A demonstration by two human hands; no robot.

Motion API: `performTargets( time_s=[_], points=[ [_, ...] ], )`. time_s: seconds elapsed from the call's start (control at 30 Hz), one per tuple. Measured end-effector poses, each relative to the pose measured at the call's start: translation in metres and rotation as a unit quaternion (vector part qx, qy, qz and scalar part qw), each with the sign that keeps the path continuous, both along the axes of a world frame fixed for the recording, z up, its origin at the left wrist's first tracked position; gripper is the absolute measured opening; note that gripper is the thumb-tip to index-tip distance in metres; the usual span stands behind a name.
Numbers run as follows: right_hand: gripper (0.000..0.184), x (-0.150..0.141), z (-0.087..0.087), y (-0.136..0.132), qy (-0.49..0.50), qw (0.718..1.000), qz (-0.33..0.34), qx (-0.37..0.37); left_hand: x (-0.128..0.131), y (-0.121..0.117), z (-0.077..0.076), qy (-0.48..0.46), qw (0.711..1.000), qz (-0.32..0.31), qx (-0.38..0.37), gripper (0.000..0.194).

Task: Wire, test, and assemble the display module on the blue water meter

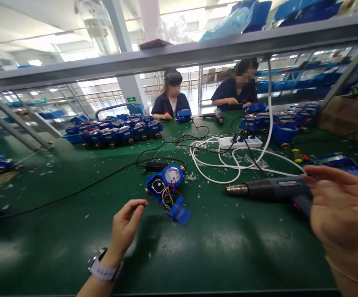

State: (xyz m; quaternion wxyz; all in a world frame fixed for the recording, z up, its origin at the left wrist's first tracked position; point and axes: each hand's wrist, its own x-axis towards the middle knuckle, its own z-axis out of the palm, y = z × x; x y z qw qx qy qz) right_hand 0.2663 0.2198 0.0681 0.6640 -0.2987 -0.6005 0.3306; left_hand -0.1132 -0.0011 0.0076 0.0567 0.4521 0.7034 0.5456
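Note:
An opened blue water meter (166, 183) lies on the green table (222, 247), with coloured wires running to its loose blue cover (179, 212). My left hand (124, 227), a watch on its wrist, hovers just left of the meter with fingers loosely apart and nothing in them. A black heat gun (271, 189) lies on the table to the right, nozzle pointing left. My right hand (342, 210) is over the heat gun's handle end with fingers stretched out, not wrapped round it.
A white power strip (240, 142) and looped white cable (216, 169) lie behind the heat gun, and a black adapter (155, 166) sits behind the meter. Rows of blue meters (117, 132) stand at the back left. Two co-workers (170, 103) (234, 93) sit opposite. A cardboard box (349, 115) stands far right.

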Motion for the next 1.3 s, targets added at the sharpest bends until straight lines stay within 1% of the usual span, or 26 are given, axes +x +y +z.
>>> performTargets(
  time_s=[0.03,0.1,0.17,0.2,0.23,0.33,0.4,0.5,0.6,0.67,0.73,0.8,0.93,1.13,1.2,1.3],
  points=[
    [0.016,-0.027,-0.001,-0.01,-0.007,1.0,0.02,-0.005,0.003,0.008,0.0,-0.004,1.0,-0.017,-0.006,0.023],
    [0.015,-0.077,-0.006,-0.024,-0.064,0.994,0.084,-0.027,0.009,0.023,0.0,0.0,0.998,-0.054,-0.019,0.024],
    [0.015,-0.117,-0.016,-0.031,-0.135,0.969,0.205,-0.042,0.015,0.036,-0.001,0.021,0.997,-0.073,-0.015,0.026],
    [0.015,-0.134,-0.022,-0.034,-0.165,0.954,0.249,-0.033,0.017,0.04,-0.003,0.033,0.997,-0.075,-0.009,0.026],
    [0.014,-0.148,-0.028,-0.037,-0.192,0.941,0.278,-0.023,0.019,0.044,-0.005,0.041,0.997,-0.071,-0.002,0.025],
    [0.015,-0.175,-0.047,-0.046,-0.226,0.922,0.313,-0.007,0.023,0.046,-0.014,0.029,0.998,-0.053,0.005,0.017],
    [0.017,-0.183,-0.06,-0.051,-0.234,0.918,0.32,0.003,0.024,0.043,-0.02,-0.001,0.998,-0.057,-0.016,0.015],
    [0.02,-0.184,-0.076,-0.056,-0.246,0.914,0.324,0.013,0.023,0.038,-0.024,-0.024,0.991,-0.101,-0.084,0.019],
    [0.027,-0.182,-0.086,-0.059,-0.269,0.905,0.329,0.03,0.024,0.037,-0.025,-0.013,0.979,-0.145,-0.139,0.02],
    [0.03,-0.184,-0.09,-0.061,-0.293,0.897,0.324,0.061,0.025,0.039,-0.024,-0.01,0.978,-0.148,-0.145,0.018],
    [0.031,-0.187,-0.091,-0.063,-0.317,0.891,0.313,0.089,0.026,0.04,-0.024,-0.025,0.979,-0.145,-0.138,0.015],
    [0.029,-0.189,-0.09,-0.064,-0.333,0.887,0.303,0.1,0.027,0.041,-0.023,-0.06,0.978,-0.15,-0.13,0.014],
    [0.02,-0.189,-0.087,-0.064,-0.343,0.89,0.279,0.112,0.029,0.041,-0.022,-0.125,0.971,-0.166,-0.121,0.015],
    [0.011,-0.192,-0.084,-0.066,-0.347,0.893,0.267,0.102,0.031,0.041,-0.021,-0.135,0.973,-0.148,-0.111,0.019],
    [0.011,-0.195,-0.083,-0.069,-0.33,0.903,0.255,0.099,0.033,0.042,-0.021,-0.138,0.975,-0.141,-0.107,0.02],
    [0.012,-0.198,-0.08,-0.075,-0.268,0.93,0.22,0.123,0.034,0.042,-0.021,-0.141,0.976,-0.132,-0.097,0.022]
  ],
)
